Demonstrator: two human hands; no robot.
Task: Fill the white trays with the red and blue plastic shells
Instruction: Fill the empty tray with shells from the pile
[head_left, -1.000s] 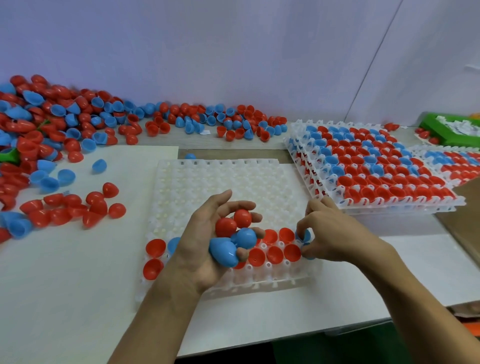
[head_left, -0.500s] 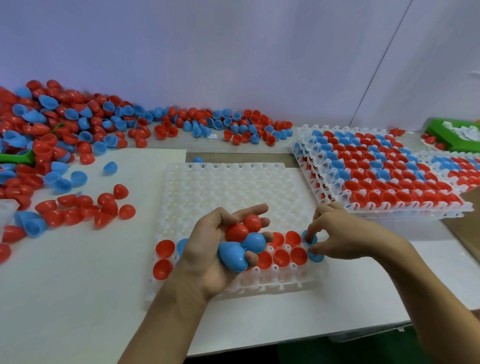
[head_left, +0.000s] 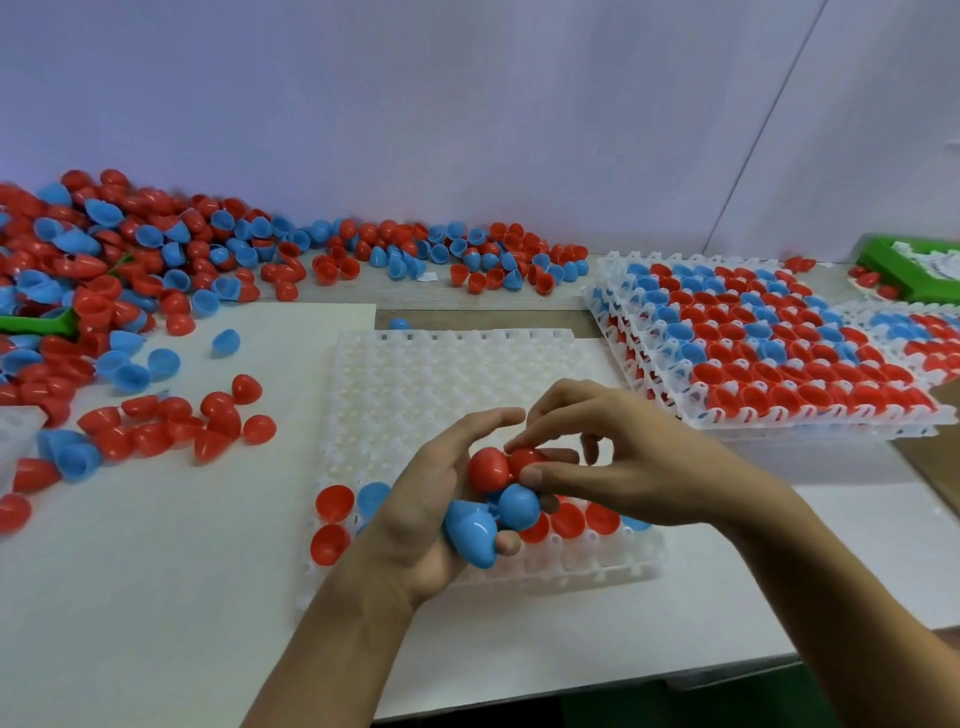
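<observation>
A white tray (head_left: 441, 384) lies in front of me, its near rows holding several red and blue shells (head_left: 569, 519). Over its near edge my left hand (head_left: 421, 519) cups a handful of shells: two red ones (head_left: 488, 467) on top and two blue ones (head_left: 472, 532) below. My right hand (head_left: 618, 467) reaches across to that handful, thumb and forefinger pinching a red shell (head_left: 524, 460) that lies in the left palm.
A big heap of loose red and blue shells (head_left: 130, 260) covers the table's left and back, with a smaller cluster (head_left: 176, 426) nearer. Filled white trays (head_left: 769, 338) are stacked at the right. A green box (head_left: 914, 270) sits far right.
My right hand has left the tray's right end, where it set a blue shell, and moved left to the shells in my left hand. The left hand has stayed over the tray.
</observation>
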